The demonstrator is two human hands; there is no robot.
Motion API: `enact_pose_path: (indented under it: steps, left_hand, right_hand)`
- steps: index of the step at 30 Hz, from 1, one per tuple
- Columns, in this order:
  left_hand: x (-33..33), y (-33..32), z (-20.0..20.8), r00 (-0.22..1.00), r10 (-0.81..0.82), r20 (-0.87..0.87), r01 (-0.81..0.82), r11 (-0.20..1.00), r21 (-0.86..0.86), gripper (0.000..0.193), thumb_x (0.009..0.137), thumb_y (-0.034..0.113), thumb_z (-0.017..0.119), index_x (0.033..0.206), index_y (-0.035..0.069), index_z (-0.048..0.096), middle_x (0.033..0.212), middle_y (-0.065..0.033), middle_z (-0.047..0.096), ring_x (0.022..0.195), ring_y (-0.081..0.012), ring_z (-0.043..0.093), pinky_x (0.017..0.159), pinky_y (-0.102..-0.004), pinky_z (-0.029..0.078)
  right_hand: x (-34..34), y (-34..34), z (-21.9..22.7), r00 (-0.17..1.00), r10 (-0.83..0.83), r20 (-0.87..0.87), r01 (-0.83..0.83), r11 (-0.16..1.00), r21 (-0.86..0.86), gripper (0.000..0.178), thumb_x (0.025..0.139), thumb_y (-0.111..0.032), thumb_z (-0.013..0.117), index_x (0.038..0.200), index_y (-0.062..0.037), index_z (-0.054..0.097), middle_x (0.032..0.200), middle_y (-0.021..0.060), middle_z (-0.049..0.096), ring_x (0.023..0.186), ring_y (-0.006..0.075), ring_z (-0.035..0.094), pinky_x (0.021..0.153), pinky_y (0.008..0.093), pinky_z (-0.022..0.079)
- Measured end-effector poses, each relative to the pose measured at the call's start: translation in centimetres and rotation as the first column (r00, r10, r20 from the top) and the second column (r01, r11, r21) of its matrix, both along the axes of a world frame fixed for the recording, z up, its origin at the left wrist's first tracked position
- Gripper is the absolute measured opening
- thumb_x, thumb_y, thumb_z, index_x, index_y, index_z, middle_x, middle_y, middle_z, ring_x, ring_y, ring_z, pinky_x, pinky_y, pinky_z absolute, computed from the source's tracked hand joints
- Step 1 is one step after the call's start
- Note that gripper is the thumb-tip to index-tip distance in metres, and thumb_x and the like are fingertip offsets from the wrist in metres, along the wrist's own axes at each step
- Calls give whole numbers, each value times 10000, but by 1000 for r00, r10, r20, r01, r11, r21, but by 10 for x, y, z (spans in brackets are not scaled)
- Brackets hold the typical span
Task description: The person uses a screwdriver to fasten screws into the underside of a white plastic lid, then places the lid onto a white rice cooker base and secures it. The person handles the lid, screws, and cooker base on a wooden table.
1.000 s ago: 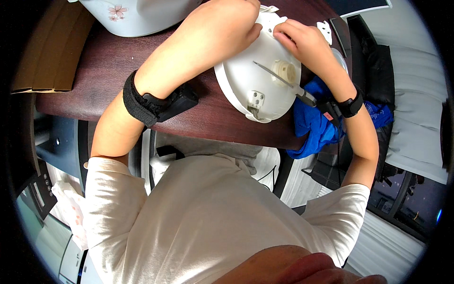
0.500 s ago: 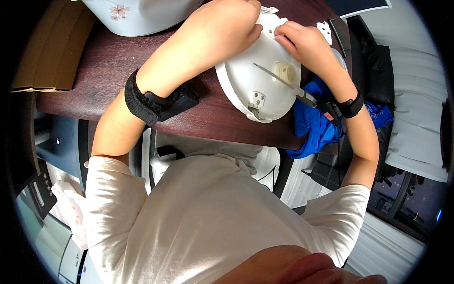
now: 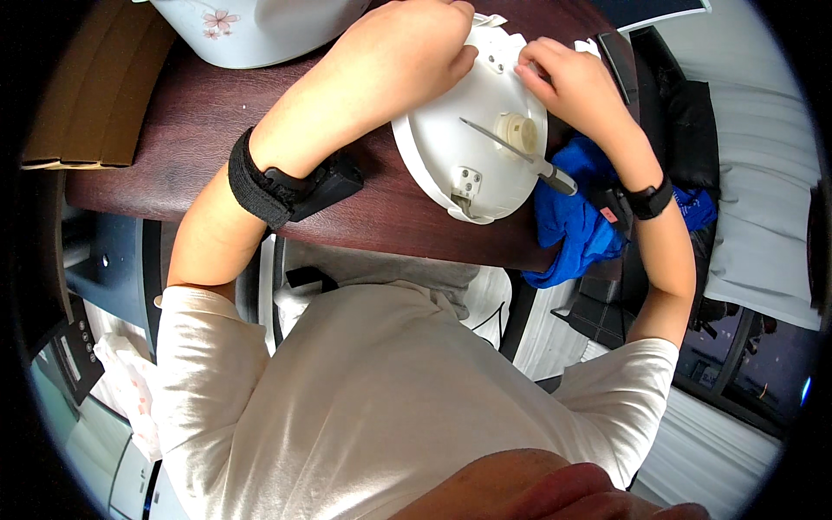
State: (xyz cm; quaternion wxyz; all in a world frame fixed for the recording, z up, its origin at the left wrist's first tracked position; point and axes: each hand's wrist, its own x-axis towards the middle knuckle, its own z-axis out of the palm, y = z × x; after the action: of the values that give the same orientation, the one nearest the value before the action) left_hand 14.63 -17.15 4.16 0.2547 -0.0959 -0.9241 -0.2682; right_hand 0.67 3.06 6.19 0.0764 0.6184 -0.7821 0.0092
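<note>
A round white plastic cover (image 3: 433, 147) lies on the table, with screwed-on metal brackets and a cream-coloured round cap (image 3: 520, 133) on it. Across it rests a screwdriver (image 3: 555, 176) with a grey-and-white handle, its shaft pointing left. My left hand (image 3: 425, 43) is closed at the cover's far left edge; its fingertips and anything in them are hidden. Just right of the far bracket (image 3: 496, 62), my right hand (image 3: 568, 78) is raised with curled fingers, thumb close to the forefinger. Whatever it may pinch is too small to make out.
A white basin (image 3: 260, 35) with a flower print stands at the far left, beside a brown cardboard piece (image 3: 95, 87). Blue cloth (image 3: 568, 221) hangs over the table's right edge. A dark flat device (image 3: 618, 65) lies at the far right, near black seating (image 3: 693, 130).
My right hand has shifted slightly right, away from the far bracket, showing more of it. The small white piece behind that hand is now mostly covered. My left hand is nearly still.
</note>
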Motion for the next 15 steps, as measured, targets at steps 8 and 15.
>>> enact_pose_path:
  steps: [8,15]
  left_hand:
    - [-3,-4,-4,945,136,298,-164,984,71,335,886,222,581,1068,-60,585,885,-267,638,847,-419,618,765,-462,500]
    - [-21,-17,-15,903,27,428,-154,952,264,321,894,229,532,1019,-53,619,850,-231,662,787,-326,660,731,-390,507]
  right_hand:
    - [57,63,36,865,-381,328,307,917,256,293,736,-227,765,877,-37,591,762,95,562,695,230,581,622,339,473]
    - [76,94,10,868,-371,331,333,928,167,267,748,-182,745,942,-53,613,853,90,608,808,255,620,682,344,492]
